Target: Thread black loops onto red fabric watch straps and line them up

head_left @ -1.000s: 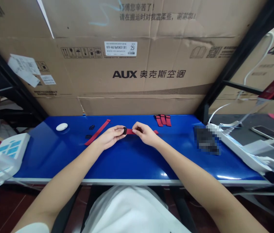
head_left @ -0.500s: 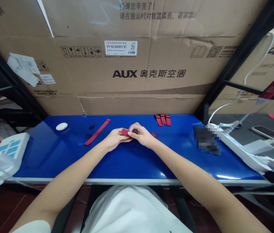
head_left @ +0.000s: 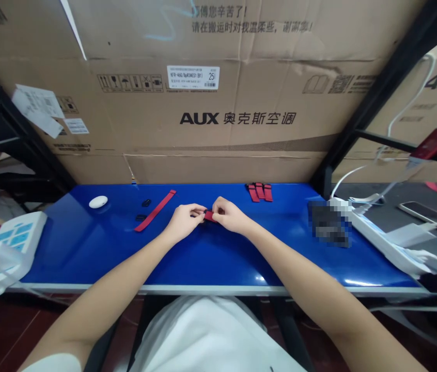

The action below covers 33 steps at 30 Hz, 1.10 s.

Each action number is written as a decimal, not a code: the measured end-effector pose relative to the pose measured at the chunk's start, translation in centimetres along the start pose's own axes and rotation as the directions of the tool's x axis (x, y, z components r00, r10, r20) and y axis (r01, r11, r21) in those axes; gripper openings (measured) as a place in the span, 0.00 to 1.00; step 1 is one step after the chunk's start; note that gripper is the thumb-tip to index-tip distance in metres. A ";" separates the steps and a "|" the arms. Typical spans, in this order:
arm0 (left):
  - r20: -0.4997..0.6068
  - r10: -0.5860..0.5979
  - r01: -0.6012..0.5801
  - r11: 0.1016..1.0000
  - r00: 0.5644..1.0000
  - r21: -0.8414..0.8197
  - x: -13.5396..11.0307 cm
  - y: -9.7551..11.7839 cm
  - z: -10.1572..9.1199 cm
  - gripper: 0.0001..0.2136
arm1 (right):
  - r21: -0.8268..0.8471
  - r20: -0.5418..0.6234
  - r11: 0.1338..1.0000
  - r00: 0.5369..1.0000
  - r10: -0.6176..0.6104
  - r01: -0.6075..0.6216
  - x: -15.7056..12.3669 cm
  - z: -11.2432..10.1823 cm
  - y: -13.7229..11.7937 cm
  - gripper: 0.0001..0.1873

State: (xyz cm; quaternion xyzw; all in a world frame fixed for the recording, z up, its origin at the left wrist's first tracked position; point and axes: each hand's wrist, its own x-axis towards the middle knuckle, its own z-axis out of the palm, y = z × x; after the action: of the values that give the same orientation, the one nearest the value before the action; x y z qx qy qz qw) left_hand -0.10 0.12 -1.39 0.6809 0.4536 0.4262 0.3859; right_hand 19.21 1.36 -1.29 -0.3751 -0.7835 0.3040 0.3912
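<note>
A short piece of red strap with a dark piece at its left end is held between my two hands above the blue table. My left hand pinches the dark end, which looks like a black buckle, mostly covered by the fingers. On the strap's right part, the fingers of my right hand are closed. A longer red strap lies flat left of my left hand. Beside it are two small black buckles, one farther back and one nearer.
Several red straps with black buckles lie at the table's back edge. A white oval object sits at the left. Power strips stand at the left and right. A large cardboard box walls off the back.
The red strap has turned from sticking up at my left fingers to lying stretched between both hands. My right fingers have shifted right and now grip its other end.
</note>
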 end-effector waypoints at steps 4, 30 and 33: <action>-0.005 -0.002 0.002 1.000 1.000 -0.005 0.0 0.0 0.0 0.12 | -0.040 -0.006 0.997 0.998 -0.069 0.069 -0.1 0.0 -0.1 0.15; 0.346 -0.074 0.171 0.950 0.935 -0.260 0.0 1.8 -2.7 0.14 | -0.397 0.049 0.918 0.998 0.041 -0.019 0.3 -0.6 2.3 0.18; 0.249 -0.077 0.121 0.979 0.965 -0.166 0.6 1.2 -4.1 0.13 | -0.461 -0.011 0.880 0.992 0.128 -0.118 0.5 -0.8 2.9 0.10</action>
State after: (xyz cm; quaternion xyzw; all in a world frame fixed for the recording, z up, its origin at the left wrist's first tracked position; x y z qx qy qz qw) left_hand -3.46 0.87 1.21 0.6664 0.3966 0.3594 0.5192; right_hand 20.75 3.46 -2.95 -0.5030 -0.8117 0.1375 0.2632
